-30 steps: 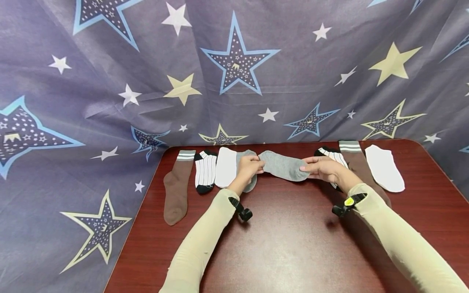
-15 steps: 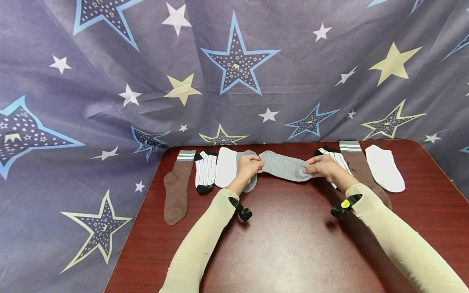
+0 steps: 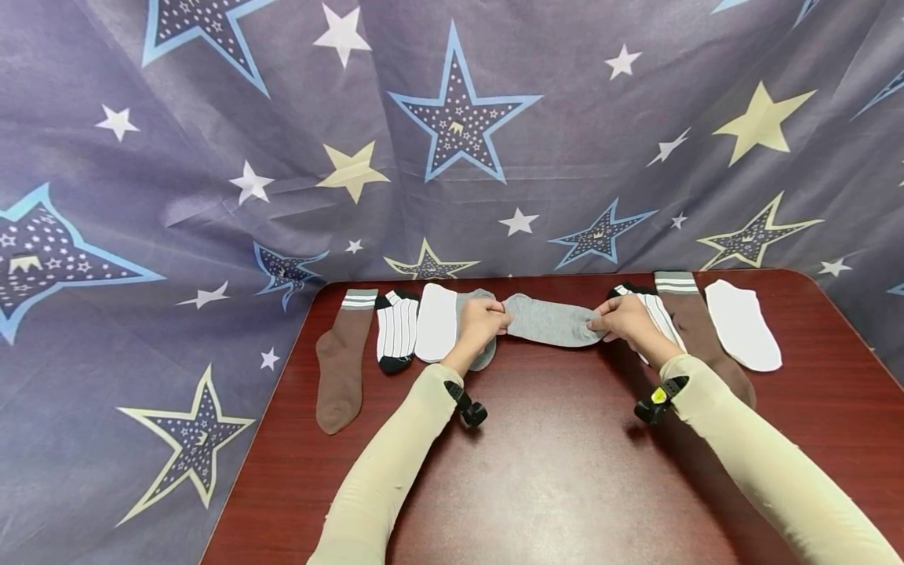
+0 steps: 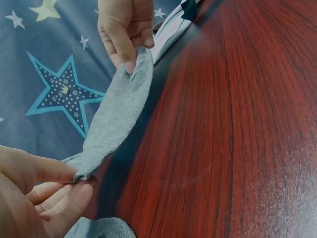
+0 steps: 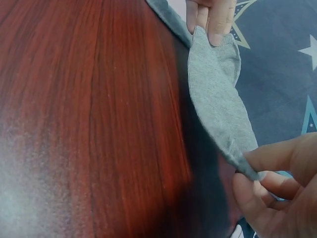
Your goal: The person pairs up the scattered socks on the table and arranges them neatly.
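Observation:
A grey ankle sock is stretched sideways between both hands above the back of the table. The left hand pinches its cuff end between thumb and fingers, as the left wrist view shows the sock from close by. At the toe end, the right hand pinches the fabric; in the right wrist view the thumb and fingers meet on the sock's tip. Another grey sock lies partly hidden under the left hand. Behind the right hand is a black-and-white striped sock, partly covered.
Left on the red-brown table lie a brown sock, a striped sock and a white sock. To the right are another brown sock and white sock. A star-patterned cloth hangs behind the table.
The right hand has shifted its hold on the toe end and moved slightly right, drawing the grey sock straighter and more level. The left hand stays nearly in place.

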The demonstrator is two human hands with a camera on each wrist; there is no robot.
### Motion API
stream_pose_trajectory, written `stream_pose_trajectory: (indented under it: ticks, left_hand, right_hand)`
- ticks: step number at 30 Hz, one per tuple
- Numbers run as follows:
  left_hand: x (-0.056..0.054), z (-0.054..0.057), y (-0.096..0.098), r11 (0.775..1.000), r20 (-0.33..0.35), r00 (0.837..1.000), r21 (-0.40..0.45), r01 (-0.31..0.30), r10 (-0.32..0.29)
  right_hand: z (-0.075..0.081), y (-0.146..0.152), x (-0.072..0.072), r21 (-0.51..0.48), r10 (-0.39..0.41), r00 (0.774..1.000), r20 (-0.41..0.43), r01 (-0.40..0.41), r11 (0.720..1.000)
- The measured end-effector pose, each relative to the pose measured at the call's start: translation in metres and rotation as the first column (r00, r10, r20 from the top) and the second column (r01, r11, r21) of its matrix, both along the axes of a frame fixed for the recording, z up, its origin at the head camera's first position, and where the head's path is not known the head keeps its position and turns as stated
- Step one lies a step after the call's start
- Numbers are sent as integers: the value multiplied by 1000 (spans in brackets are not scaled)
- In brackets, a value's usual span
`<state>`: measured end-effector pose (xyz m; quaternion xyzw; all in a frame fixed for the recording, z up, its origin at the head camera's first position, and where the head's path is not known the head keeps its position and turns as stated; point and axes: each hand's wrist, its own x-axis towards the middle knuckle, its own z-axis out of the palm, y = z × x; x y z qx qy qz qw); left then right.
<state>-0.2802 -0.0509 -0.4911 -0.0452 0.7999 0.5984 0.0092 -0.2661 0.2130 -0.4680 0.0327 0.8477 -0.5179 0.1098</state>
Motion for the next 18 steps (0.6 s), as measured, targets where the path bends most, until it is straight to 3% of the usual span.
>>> stream_pose_trajectory:
  ticks: [5, 11, 18]
  left_hand:
    - [-1, -3, -1, 997, -28, 1000, -79, 12, -14]
    - [-3, -2, 1, 981, -6, 1000, -193, -4, 3]
    - [-2, 1, 2, 967, -15, 1000, -255, 16, -20]
  right_hand:
    - [-2, 0, 0, 44, -5, 1000, -23, 6, 999]
    - [-3, -1, 1, 59, -13, 1000, -27, 15, 998]
    - [-4, 1, -1, 75, -19, 999, -34, 21, 997]
